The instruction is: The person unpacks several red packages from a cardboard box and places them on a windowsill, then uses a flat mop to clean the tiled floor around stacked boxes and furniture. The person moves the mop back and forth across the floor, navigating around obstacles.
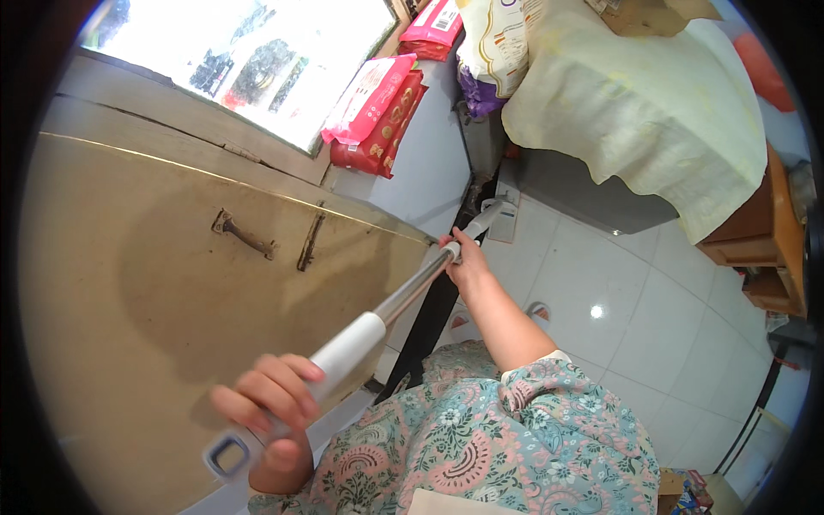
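White glossy floor tiles (618, 283) fill the right of the view, with a bright glint of light on one of them. Along the left runs a worn, tan wooden door (154, 283) with a dark metal latch (245, 234), under a bright window (249, 51).

A long mop handle (390, 305) slants from lower left to upper right across the door. Its shaft is smooth silver metal, with a pale grey plastic sleeve at the near end and a loop for hanging at the tip. The left hand (270, 412) wraps closed around the near grip, fingers curled over the top and thumb underneath. The right hand (463, 257) is stretched out at arm's length, closed around the shaft further down, forearm bare below a floral patterned sleeve (532, 386). The far end of the handle reaches into a dark narrow gap (446, 292) between the door and the tiled floor, near a white base piece (502, 219).

Soft red and pink plastic packets (378, 112) lean by the window. A cream cloth (635, 112) drapes in folds over a bulky shape, beside a brown wooden shelf unit (772, 232).
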A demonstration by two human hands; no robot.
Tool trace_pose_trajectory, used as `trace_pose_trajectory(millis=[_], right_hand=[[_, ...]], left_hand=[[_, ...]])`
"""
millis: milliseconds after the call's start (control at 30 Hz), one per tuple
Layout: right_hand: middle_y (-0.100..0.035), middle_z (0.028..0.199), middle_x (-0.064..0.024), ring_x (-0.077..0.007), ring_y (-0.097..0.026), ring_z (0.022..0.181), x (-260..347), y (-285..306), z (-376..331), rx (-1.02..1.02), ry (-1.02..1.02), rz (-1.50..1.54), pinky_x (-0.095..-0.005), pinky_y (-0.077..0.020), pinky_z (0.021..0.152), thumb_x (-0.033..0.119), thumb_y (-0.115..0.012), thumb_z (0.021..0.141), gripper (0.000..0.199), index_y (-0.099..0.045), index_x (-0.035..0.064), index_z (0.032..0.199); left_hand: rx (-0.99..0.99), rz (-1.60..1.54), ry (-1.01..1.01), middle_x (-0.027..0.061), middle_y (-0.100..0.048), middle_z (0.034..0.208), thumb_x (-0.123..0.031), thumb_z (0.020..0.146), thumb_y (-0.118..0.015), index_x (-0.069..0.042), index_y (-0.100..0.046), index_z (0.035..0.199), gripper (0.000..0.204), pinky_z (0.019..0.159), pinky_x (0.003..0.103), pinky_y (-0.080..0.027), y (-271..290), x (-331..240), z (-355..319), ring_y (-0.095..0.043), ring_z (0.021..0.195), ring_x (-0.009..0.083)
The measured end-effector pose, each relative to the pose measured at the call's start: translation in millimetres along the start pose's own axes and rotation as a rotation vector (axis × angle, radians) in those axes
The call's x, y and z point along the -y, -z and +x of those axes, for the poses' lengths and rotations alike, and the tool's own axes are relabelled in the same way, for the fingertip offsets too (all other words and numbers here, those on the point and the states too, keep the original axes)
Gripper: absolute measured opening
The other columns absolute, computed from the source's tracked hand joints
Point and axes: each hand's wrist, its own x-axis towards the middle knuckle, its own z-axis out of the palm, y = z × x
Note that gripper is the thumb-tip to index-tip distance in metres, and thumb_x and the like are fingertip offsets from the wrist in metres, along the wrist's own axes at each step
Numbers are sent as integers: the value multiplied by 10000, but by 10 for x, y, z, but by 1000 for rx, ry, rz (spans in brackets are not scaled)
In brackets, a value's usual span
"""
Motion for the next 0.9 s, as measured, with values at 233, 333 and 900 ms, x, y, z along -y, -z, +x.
trace_pose_trajectory(millis=[233,333,900], right_hand=[[-497,682,-80,-184,-536,580,-100,38,-5,5,-13,18,-288,-482,488,96,-562,814,140,-432,47,833],[-482,673,-88,-194,-527,563,-296,49,-256,-82,-107,-95,-313,-468,472,56,-541,797,127,-419,36,825],[-437,591,-61,-185,-474,514,121,-345,194,100,-59,72,-280,-426,474,46,-471,762,106,-397,48,684]], left_hand=[[320,-167,-153,-50,-500,563,-259,758,-708,-128,-427,765,310,532,223,-486,144,-235,243,-491,443,55],[103,-174,-164,-57,-484,490,-176,765,-654,-147,-390,659,286,475,187,-459,10,-416,219,-463,391,48],[480,-194,-64,-12,-511,500,-107,739,-638,-122,-376,599,298,490,226,-474,-249,-151,957,-489,410,89]])
